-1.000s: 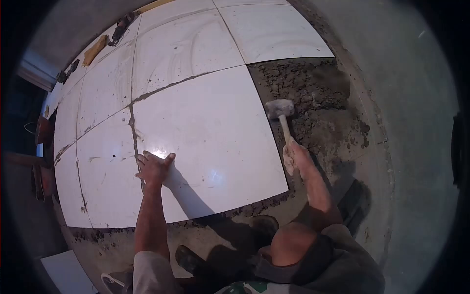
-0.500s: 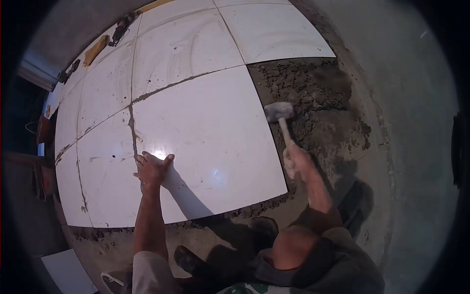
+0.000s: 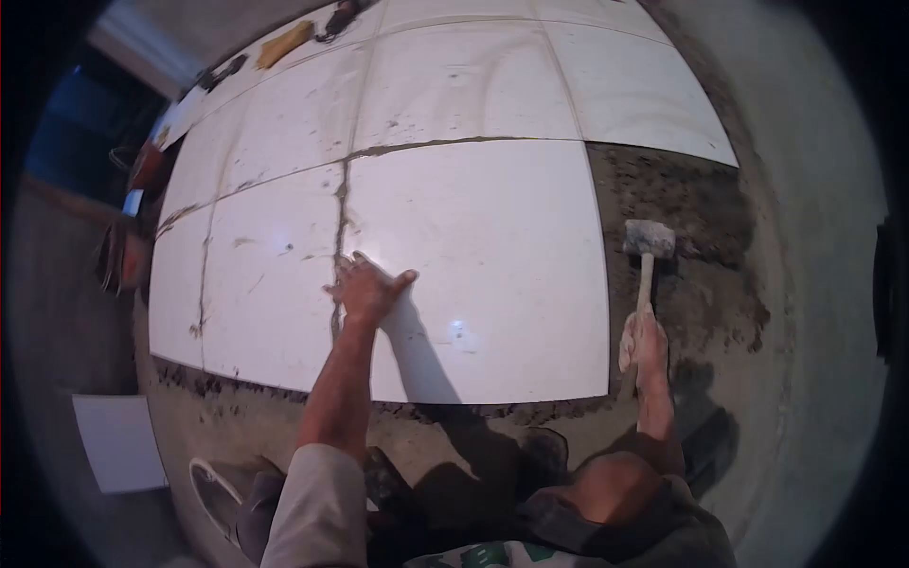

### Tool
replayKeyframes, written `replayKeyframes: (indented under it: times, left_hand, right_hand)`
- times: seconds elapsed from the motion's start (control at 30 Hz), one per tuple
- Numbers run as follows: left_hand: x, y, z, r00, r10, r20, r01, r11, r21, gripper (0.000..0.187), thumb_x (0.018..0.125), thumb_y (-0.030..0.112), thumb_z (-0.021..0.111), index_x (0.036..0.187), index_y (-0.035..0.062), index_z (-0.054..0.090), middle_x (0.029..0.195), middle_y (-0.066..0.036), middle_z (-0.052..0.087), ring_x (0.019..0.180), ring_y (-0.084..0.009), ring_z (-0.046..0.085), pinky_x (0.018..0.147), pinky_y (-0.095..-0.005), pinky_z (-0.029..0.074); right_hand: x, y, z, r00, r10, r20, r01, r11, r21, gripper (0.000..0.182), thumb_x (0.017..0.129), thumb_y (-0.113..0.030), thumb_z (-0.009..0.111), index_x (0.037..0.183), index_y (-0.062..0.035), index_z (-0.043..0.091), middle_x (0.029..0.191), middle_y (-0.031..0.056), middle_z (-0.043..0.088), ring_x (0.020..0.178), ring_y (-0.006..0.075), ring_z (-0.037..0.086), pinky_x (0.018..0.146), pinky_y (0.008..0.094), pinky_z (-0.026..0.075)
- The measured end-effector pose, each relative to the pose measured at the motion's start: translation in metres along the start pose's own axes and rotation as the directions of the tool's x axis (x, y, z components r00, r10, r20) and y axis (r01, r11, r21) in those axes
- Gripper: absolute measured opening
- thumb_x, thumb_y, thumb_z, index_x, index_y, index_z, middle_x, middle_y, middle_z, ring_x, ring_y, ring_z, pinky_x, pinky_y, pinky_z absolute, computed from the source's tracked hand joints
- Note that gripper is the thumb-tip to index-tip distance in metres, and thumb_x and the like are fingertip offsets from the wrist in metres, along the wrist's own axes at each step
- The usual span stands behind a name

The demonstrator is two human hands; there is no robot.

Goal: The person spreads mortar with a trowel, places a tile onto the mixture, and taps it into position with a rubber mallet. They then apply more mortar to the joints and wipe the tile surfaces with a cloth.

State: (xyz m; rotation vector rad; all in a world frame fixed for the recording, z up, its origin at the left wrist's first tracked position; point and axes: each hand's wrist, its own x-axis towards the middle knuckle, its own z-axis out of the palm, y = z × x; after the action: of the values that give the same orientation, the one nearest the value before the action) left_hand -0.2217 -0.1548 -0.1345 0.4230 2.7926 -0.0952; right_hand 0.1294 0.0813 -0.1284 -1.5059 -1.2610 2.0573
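Observation:
My right hand (image 3: pixel 647 343) is wrapped round the wooden handle of a mallet (image 3: pixel 650 240) with a worn, greyish head. The mallet is over the dark mortar bed, a little to the right of a large white floor tile (image 3: pixel 502 237) and apart from its edge. With fingers spread, my left hand (image 3: pixel 367 287) lies at the left side of that tile, across the mortar-smeared joint with the neighbouring tile (image 3: pixel 265 275). Its thumb points right over the tile's glossy face.
Rough mortar (image 3: pixel 696 204) borders the tile on the right. More laid tiles (image 3: pixel 454 85) run along the back, with a yellowish cloth-like item (image 3: pixel 284 44) and a dark tool (image 3: pixel 338 19) on them. A loose white tile piece (image 3: pixel 120 443) and reddish buckets (image 3: pixel 123 257) are at left.
The view has turned, so the tiles appear shifted and rotated. My right hand has moved the mallet away from the tile's right edge. My left hand stays on the joint, fingers spread.

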Motion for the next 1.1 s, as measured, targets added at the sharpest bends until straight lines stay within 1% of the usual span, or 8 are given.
replayKeyframes:
  times: [0.13,0.17,0.23,0.27,0.33,0.47,0.63,1.1]
  left_hand:
    - [0.004,-0.007,0.007,1.0,-0.005,-0.015,0.005,1.0,-0.009,0.121,0.069,0.076,0.061,0.142,-0.0115,0.02,0.148,-0.033,0.019,0.142,-0.0402,0.016,0.109,-0.0641,0.01]
    - [0.006,-0.009,0.012,0.999,0.02,-0.037,-0.02,1.0,-0.003,0.123,0.068,0.078,0.059,0.142,-0.0122,0.02,0.147,-0.035,0.02,0.141,-0.0411,0.016,0.109,-0.0645,0.008]
    - [0.008,-0.011,0.013,0.997,0.041,-0.062,-0.041,0.999,0.003,0.126,0.067,0.081,0.057,0.142,-0.013,0.02,0.146,-0.036,0.021,0.141,-0.042,0.016,0.109,-0.0648,0.006]
    - [0.006,-0.011,0.011,0.997,0.046,-0.061,-0.046,0.999,0.004,0.125,0.067,0.081,0.056,0.142,-0.0132,0.021,0.146,-0.036,0.021,0.141,-0.042,0.016,0.109,-0.0645,0.006]
    - [0.001,-0.006,0.002,0.999,0.035,-0.027,-0.035,0.999,-0.005,0.123,0.069,0.078,0.058,0.142,-0.0131,0.02,0.146,-0.034,0.021,0.141,-0.0408,0.016,0.11,-0.0638,0.007]
    - [0.007,-0.01,0.01,0.998,0.052,-0.042,-0.051,0.998,0.02,0.123,0.069,0.079,0.056,0.142,-0.0136,0.018,0.147,-0.035,0.02,0.141,-0.042,0.015,0.109,-0.0646,0.007]
    - [0.002,-0.008,0.007,0.999,0.049,-0.02,-0.049,0.999,-0.001,0.124,0.07,0.08,0.054,0.142,-0.0137,0.018,0.147,-0.035,0.018,0.141,-0.0425,0.013,0.108,-0.066,0.007]
    - [0.008,-0.01,0.01,0.998,0.045,-0.041,-0.043,0.998,0.047,0.123,0.07,0.08,0.054,0.14,-0.0148,0.021,0.145,-0.035,0.022,0.141,-0.0424,0.015,0.108,-0.0664,0.007]
  right_hand:
    - [0.002,0.024,0.033,0.973,-0.199,0.114,0.221,0.947,-0.232,0.036,0.099,-0.04,0.04,0.085,-0.0086,0.05,0.053,-0.0012,0.04,0.038,0.0107,0.04,0.033,0.0278,0.038]
    - [0.011,0.028,0.041,0.993,0.041,0.11,-0.031,0.995,-0.094,0.031,0.099,-0.035,0.044,0.089,-0.0069,0.05,0.056,-0.0017,0.042,0.041,0.0082,0.042,0.035,0.0259,0.038]
    - [0.021,0.041,0.065,0.857,-0.43,0.284,0.507,0.602,-0.617,0.027,0.097,-0.031,0.048,0.092,-0.0045,0.049,0.059,0.0061,0.051,0.046,0.0194,0.054,0.042,0.0322,0.042]
    - [0.013,0.032,0.082,0.856,-0.428,0.289,0.509,0.602,-0.616,0.027,0.097,-0.031,0.048,0.092,-0.0045,0.049,0.059,0.0061,0.051,0.046,0.0194,0.054,0.042,0.0322,0.042]
    - [-0.01,-0.002,0.121,0.735,-0.502,0.457,0.666,0.403,-0.628,0.025,0.094,-0.024,0.054,0.096,-0.0005,0.046,0.069,0.0263,0.057,0.065,0.0491,0.057,0.056,0.0516,0.044]
    - [-0.008,-0.009,0.173,0.634,-0.557,0.536,0.766,0.356,-0.535,0.027,0.094,-0.024,0.055,0.096,0.0004,0.044,0.068,0.0252,0.059,0.067,0.0464,0.06,0.056,0.0516,0.045]
    - [0.029,0.021,0.22,0.738,-0.318,0.595,0.667,0.208,-0.716,0.034,0.095,-0.031,0.052,0.095,0.0018,0.043,0.068,0.0265,0.06,0.067,0.0462,0.061,0.06,0.0538,0.048]
    - [-0.002,-0.031,0.249,0.599,-0.509,0.618,0.789,0.507,-0.348,0.03,0.098,-0.03,0.044,0.09,-0.0006,0.045,0.066,0.0242,0.059,0.065,0.0439,0.061,0.058,0.0497,0.046]
